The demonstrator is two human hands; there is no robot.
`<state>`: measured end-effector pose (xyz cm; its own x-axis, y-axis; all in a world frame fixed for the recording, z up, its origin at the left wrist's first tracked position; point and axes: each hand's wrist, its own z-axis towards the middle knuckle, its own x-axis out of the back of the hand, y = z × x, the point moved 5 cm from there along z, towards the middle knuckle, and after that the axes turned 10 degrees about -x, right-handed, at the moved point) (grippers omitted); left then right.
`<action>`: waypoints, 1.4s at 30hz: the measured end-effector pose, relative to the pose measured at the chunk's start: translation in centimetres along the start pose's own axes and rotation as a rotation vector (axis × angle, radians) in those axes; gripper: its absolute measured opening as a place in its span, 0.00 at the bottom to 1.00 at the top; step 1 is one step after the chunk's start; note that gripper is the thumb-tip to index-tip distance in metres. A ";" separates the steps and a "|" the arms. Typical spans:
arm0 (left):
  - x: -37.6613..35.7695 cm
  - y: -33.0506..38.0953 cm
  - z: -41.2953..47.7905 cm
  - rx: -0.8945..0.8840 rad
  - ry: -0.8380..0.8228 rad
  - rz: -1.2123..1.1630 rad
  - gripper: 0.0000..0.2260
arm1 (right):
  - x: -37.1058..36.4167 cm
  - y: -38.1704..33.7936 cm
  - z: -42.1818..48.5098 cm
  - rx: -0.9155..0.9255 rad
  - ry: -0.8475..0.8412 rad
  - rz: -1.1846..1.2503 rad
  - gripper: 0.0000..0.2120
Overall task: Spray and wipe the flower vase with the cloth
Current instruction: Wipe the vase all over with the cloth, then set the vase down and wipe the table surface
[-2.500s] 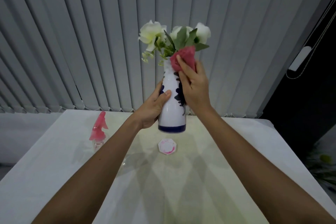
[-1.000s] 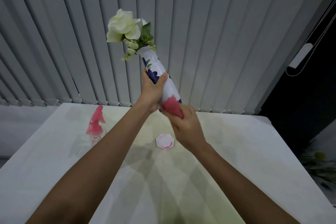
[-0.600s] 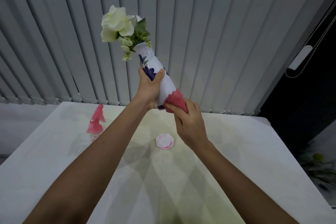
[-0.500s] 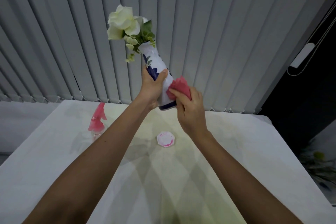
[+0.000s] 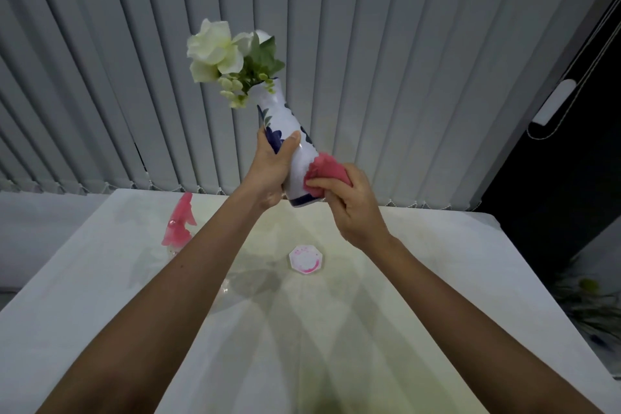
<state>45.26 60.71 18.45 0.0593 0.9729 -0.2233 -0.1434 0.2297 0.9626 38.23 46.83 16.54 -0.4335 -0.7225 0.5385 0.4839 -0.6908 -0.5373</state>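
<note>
A white flower vase [image 5: 285, 124] with blue painted flowers is held in the air above the table, tilted with its top to the left. White flowers and green leaves [image 5: 232, 60] stick out of its neck. My left hand [image 5: 272, 168] grips the vase around its middle. Against the lower right side of the vase, near its blue base band, my right hand [image 5: 353, 202] presses a bunched pink cloth [image 5: 327, 173]. A spray bottle [image 5: 179, 223] with a pink trigger head stands on the table at the left.
A small white octagonal coaster [image 5: 306, 259] with pink marks lies on the white table [image 5: 437, 279] under the vase. Grey vertical blinds [image 5: 403, 60] hang close behind. A dark gap and a plant [image 5: 588, 299] lie beyond the table's right edge.
The vase has stayed tilted to the left in my left hand. My right hand with the cloth has slid around the lower body of the vase, from under the base to its right side.
</note>
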 end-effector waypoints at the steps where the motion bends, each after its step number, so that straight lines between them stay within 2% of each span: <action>1: -0.1 0.1 -0.2 0.005 -0.046 -0.015 0.21 | 0.0 -0.1 0.4 -0.100 0.006 0.110 0.15; 4: -0.6 -0.1 -0.8 0.000 -0.157 -0.065 0.18 | 0.3 -0.4 2.1 -0.346 0.050 0.336 0.15; 6: -0.7 -0.3 -1.1 -0.001 -0.212 -0.103 0.18 | 0.6 -0.3 3.6 -0.412 0.025 0.399 0.14; 9: -0.7 -0.7 -1.3 0.009 -0.282 -0.160 0.24 | 0.9 -0.5 5.6 -0.415 -0.059 0.394 0.15; 14: -1.1 -1.4 -2.2 0.019 -0.401 -0.080 0.28 | 1.3 -0.9 8.1 -0.391 0.013 0.396 0.16; 18: -1.1 -1.2 -2.0 -0.023 -0.382 -0.070 0.19 | 1.0 0.0 5.7 -0.395 -0.017 0.410 0.17; 22: -0.3 -1.4 -1.3 -0.031 -0.292 -0.056 0.21 | -0.5 2.5 -0.2 -0.486 -0.049 0.423 0.17; 27: 0.3 -4.0 -0.6 -0.019 -0.211 0.061 0.23 | -2.1 5.8 -4.4 -0.605 -0.174 0.345 0.16; 32: 0.5 -8.7 -0.6 0.003 -0.134 0.196 0.33 | -3.2 11.1 -6.2 -0.763 -0.315 0.038 0.15; 36: 0.5 -11.8 -0.5 0.002 -0.143 0.296 0.34 | -3.7 15.3 -9.5 -0.820 -0.440 -0.209 0.16; 42: 0.1 -15.4 0.1 -0.030 -0.155 0.464 0.37 | -3.7 19.3 -13.7 -0.878 -0.468 -0.378 0.17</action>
<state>47.60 57.26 3.65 0.1280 0.9582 0.2558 -0.2181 -0.2245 0.9498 38.78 35.84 -4.72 -0.0147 -0.5034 0.8640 -0.4203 -0.7809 -0.4621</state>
